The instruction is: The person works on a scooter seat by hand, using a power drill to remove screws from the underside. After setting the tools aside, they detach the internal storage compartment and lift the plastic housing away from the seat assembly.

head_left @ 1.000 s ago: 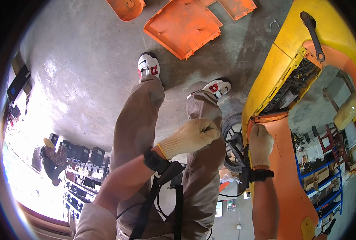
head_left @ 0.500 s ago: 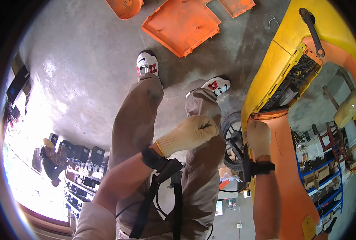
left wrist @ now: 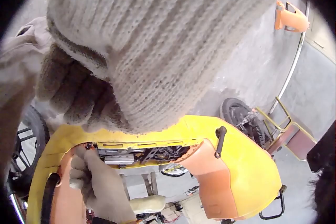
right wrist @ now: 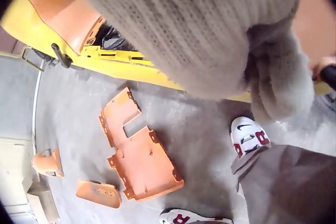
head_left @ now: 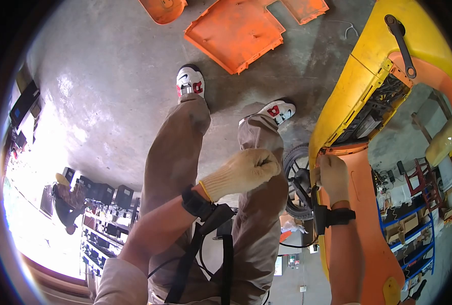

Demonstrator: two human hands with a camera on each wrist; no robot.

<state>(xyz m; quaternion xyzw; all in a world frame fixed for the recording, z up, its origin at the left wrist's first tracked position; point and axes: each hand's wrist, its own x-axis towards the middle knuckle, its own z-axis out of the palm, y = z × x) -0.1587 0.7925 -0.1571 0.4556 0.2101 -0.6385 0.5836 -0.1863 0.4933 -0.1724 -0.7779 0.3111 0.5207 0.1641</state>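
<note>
My left hand (head_left: 244, 174), in a cream knitted glove, hangs in front of my right knee with its fingers curled in. No object shows in it. Gloved as well, my right hand (head_left: 334, 178) works at the orange end rim (head_left: 344, 149) of an uncovered compartment (head_left: 372, 122) on a yellow and orange scooter body (head_left: 349, 96). Its fingers are bent, and the fingertips meet the corner of the rim beside the orange panel (head_left: 371, 218). In the left wrist view this right hand (left wrist: 105, 187) hides whatever lies under its fingertips. Wires and dark parts fill the compartment.
Orange cover pieces (head_left: 236, 35) lie on the concrete floor ahead of my shoes. A black crank arm (head_left: 400, 46) sticks out from the yellow body. A spoked wheel (head_left: 293, 195) stands beside my right leg. Blue shelving (head_left: 409, 236) is at right; a person (head_left: 66, 203) is far left.
My right hand has tilted at the wrist and turned back again while staying at the same corner of the rim. The left hand has kept its place.
</note>
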